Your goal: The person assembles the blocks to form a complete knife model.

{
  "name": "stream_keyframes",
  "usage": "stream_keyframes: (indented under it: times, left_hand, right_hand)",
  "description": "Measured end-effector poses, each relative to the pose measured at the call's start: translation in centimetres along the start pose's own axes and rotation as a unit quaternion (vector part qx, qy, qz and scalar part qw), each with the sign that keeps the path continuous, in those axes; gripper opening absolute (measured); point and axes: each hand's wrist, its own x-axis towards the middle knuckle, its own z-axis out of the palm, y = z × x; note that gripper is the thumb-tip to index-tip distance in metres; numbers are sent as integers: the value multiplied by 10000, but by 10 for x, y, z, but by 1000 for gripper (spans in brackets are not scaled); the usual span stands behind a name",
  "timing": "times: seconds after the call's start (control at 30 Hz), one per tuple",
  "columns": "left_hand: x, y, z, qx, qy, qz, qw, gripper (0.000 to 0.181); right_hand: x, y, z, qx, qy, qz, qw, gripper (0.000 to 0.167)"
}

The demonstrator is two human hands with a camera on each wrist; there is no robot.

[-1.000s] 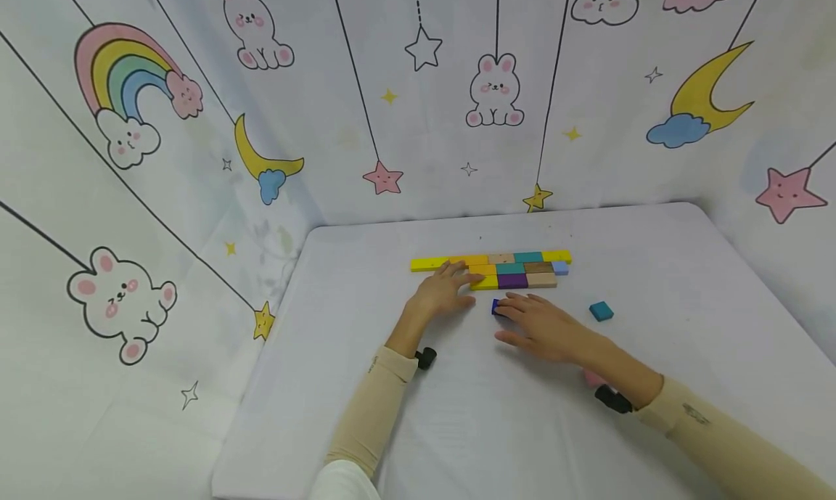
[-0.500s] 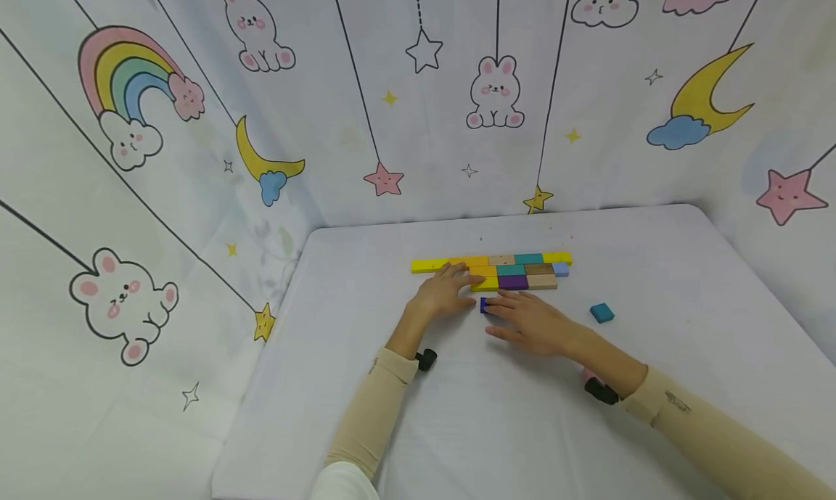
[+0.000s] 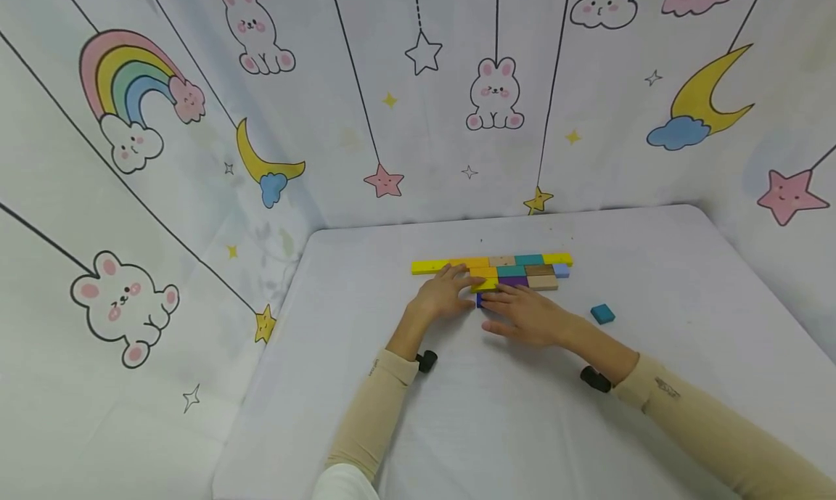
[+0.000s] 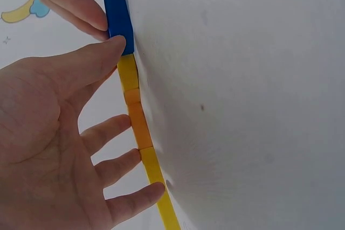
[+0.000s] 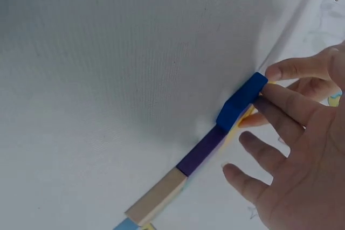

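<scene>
Flat coloured blocks lie in rows pressed together on the white table. My left hand (image 3: 439, 295) rests at their left end, fingertips against the yellow block (image 4: 153, 168) and orange block (image 4: 140, 125) edges. A dark blue block (image 5: 242, 98) sits in front of the yellow block (image 3: 485, 285) and purple block (image 3: 516, 282). Its left end meets my left thumb, seen in the left wrist view. My right hand (image 3: 529, 315) touches the blue block with extended index and middle fingertips; the thumb stands apart from it. In the head view those fingers hide most of this block.
A loose teal block (image 3: 602, 313) lies to the right of my right hand. The beige block (image 3: 543, 283) and light blue block (image 3: 561, 270) form the right end of the nearer rows. Behind the white table (image 3: 353, 297) hangs a printed cloth (image 3: 437, 144).
My right hand has slid the dark blue block leftward and slightly away from me, up to the left thumb and the front row. My left hand has stayed in place.
</scene>
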Motion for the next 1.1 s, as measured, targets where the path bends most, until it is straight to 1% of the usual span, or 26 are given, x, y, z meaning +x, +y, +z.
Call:
stream_keyframes:
  times: [0.3,0.6,0.73,0.83,1.0,1.1]
  left_hand:
    - [0,-1,0,28,6,-36,10000,54]
    - [2,-1,1,200,-13,-78,9998,51]
    - [2,-1,1,162,-24,-76,9998,51]
    - [2,-1,1,102,-26,-85,9999,51]
    - [1,-2,1,67,30,-66,10000,52]
    - [1,-2,1,57,60,-38,10000,52]
  right_hand:
    - [7,2,-1,22,-258,198,9995,72]
    - [10,2,-5,-51,-296,139,9995,71]
    - [12,4,-6,-29,-379,134,9992,71]
    - [13,5,-6,-121,-431,98,9989,71]
    - [15,7,-8,-297,-517,28,9982,70]
    - [15,8,-10,-266,-550,10,9981,70]
